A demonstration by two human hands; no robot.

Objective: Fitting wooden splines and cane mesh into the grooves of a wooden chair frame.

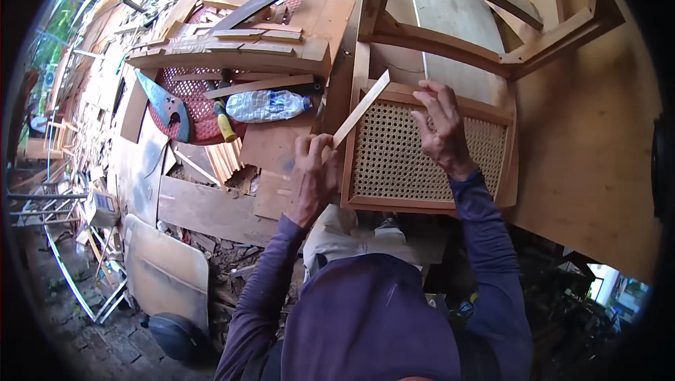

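My left hand (314, 177) is closed round the lower end of a thin, pale wooden strip (363, 105). The strip slants up to the right, its far end over the edge of a wooden frame. That frame holds a woven cane panel (394, 149) and belongs to a wooden chair (450, 54) lying in front of me. Over the right half of the cane is my right hand (443, 128), fingers apart and curved, with nothing seen in them. Whether its fingertips touch the panel I cannot tell.
A plastic bottle (267, 105), a handsaw (169, 108) and a yellow-handled tool (225, 124) lie at the left on a red woven seat (200, 117). Wooden offcuts (239, 47) are stacked behind them. A large plywood sheet (583, 128) stands at the right. A black bag (176, 337) sits lower left.
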